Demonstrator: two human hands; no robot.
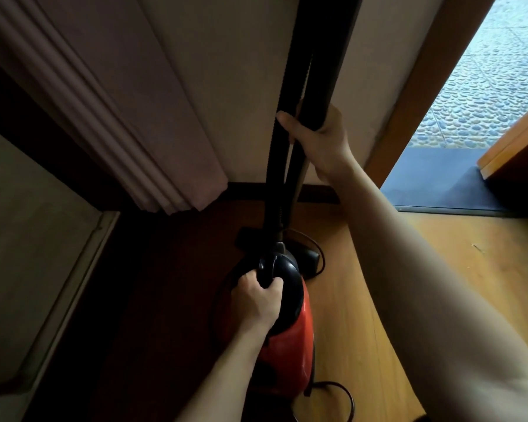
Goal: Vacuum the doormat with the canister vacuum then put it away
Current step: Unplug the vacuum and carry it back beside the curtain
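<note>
1. Corner of a room with a wooden floor (439,284), a plain wall (241,102) and an open door (515,141) off to the right. It's pretty dim in here.
2. This looks like the put-away step to me. The doormat (433,184) lies at the threshold, well right of both hands, and nothing is on it.
3. The left hand (256,300) has its fingers (275,283) curled tight round the black handle (267,266) on top of the red canister vacuum (290,339), which sits right under that grip.
4. The right hand (320,138) is wrapped round the wand (326,56) and the ribbed hose (275,178) together, and holds them upright close to the wall, above and beyond the left fingers.
5. The floor head (247,237) is down by the skirting, just beyond the left fingers.
6. My guess at the next move: stand the canister snug into the corner, lean the wand so it won't slide, then deal with the cord (342,391), which is loose on the floor behind the left wrist.
7. Hard to tell:
   - The top of the wand runs out of frame.
   - I can't see whether the canister rests on the floor or is lifted.
   - The right fingertips are hidden behind the wand.
   - The plug end of the cord is cut off.
   - The shadow hides most of the floor head.
</note>
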